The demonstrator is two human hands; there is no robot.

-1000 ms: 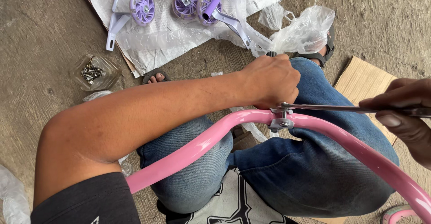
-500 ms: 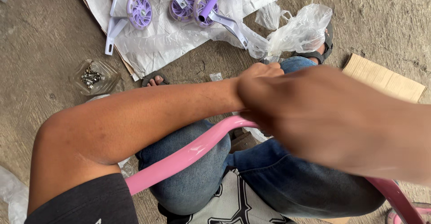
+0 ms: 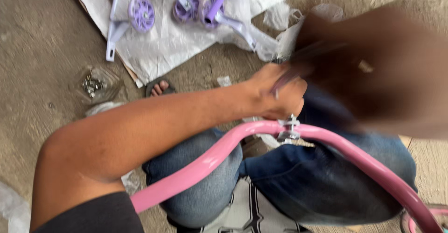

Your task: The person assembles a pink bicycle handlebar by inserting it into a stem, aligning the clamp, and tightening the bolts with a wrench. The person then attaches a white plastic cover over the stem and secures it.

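Change since the earlier frames: the right hand (image 3: pixel 373 69), previously holding a thin tool level at the right of the pink tube, is now lying high across the upper right of the view as a large motion-blurred shape; the left hand is remaining just above the clamp.

Item: left hand (image 3: pixel 275 95). It is curling closed, fingers gripping the lower end of a thin dark tool (image 3: pixel 291 67), and sitting just above the metal clamp (image 3: pixel 289 130). The forearm is stretching from the lower left corner of the view across the lap.

Item: right hand. It is appearing too blurred to read; whether it is clenched or released cannot be told. It is lying against the upper end of the thin tool.

Item: pink tube (image 3: pixel 210 160). It is arching over the person's knees from lower left to lower right, with the clamp sitting at its top.

Item: jeans-clad knees (image 3: pixel 298 186), directly under the tube.

Item: white plastic sheet (image 3: pixel 172 41), spreading on the concrete floor (image 3: pixel 42 41) toward the floor's far edge, carrying purple training wheels (image 3: pixel 142 13) on pale brackets.

Item: clear bag of small metal hardware (image 3: pixel 93 84), lying on the floor left of the sheet's near corner.

Item: sandalled foot (image 3: pixel 160 88), showing just beside the sheet's near edge.
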